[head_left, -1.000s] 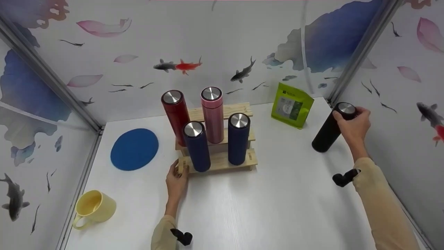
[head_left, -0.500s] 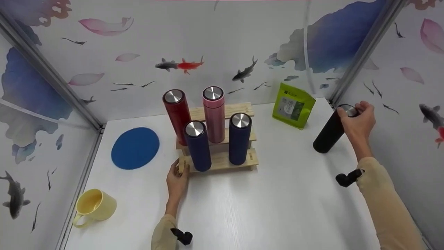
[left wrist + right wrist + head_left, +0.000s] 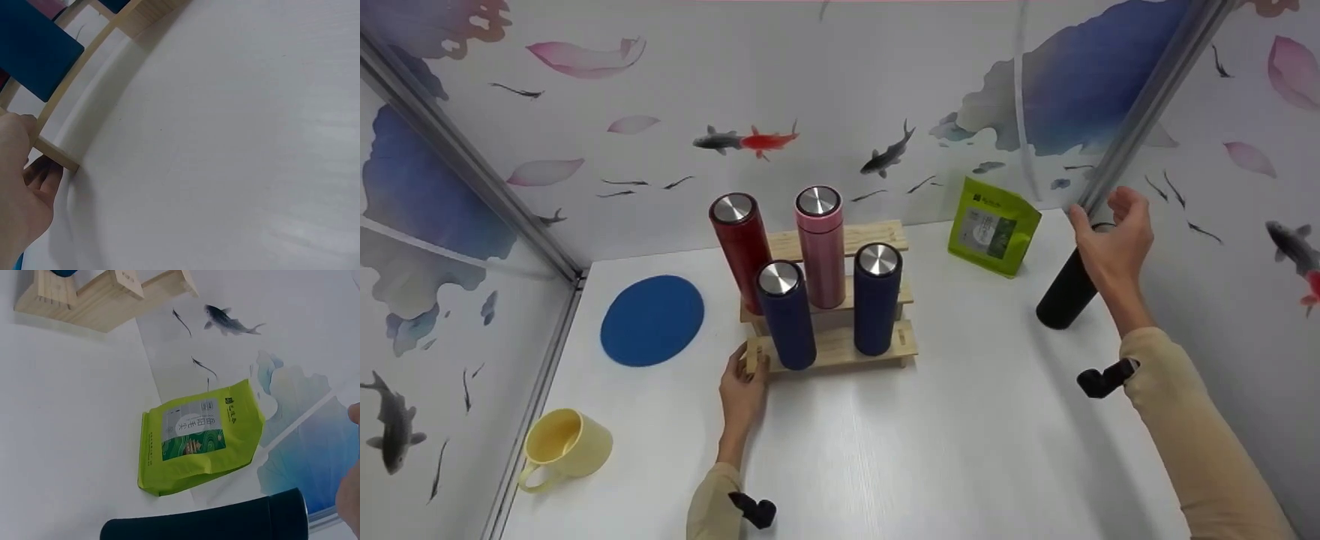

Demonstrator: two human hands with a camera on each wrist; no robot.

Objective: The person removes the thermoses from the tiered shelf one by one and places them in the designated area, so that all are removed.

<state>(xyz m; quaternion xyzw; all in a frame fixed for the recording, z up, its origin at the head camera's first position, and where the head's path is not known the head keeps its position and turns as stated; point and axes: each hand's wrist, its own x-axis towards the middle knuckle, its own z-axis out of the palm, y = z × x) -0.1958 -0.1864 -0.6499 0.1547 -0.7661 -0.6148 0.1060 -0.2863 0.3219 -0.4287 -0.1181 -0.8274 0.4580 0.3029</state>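
My left hand (image 3: pixel 744 390) grips the front left end of a stepped wooden rack (image 3: pixel 836 347); in the left wrist view the thumb lies over the board and the fingers are beneath it. Two dark blue thermos bottles (image 3: pixel 877 307) stand on the rack's lowest step. Behind them, one step up, are a red thermos (image 3: pixel 741 247) and a pink thermos (image 3: pixel 821 259). At the far right a black thermos (image 3: pixel 1063 295) stands upright on the table. Just over its lid is my right hand (image 3: pixel 1117 247), fingers spread and holding nothing, hiding most of the lid.
A green pouch (image 3: pixel 994 229) stands at the back, between the rack and the black thermos. To the left lie a round blue mat (image 3: pixel 652 321) and, closer to me, a yellow mug (image 3: pixel 570 446). Printed wall panels (image 3: pixel 660 90) border the white table (image 3: pixel 960 420).
My right hand has let go of the black thermos's top and lifted a little up off it. The left hand and the rack stay where they were.
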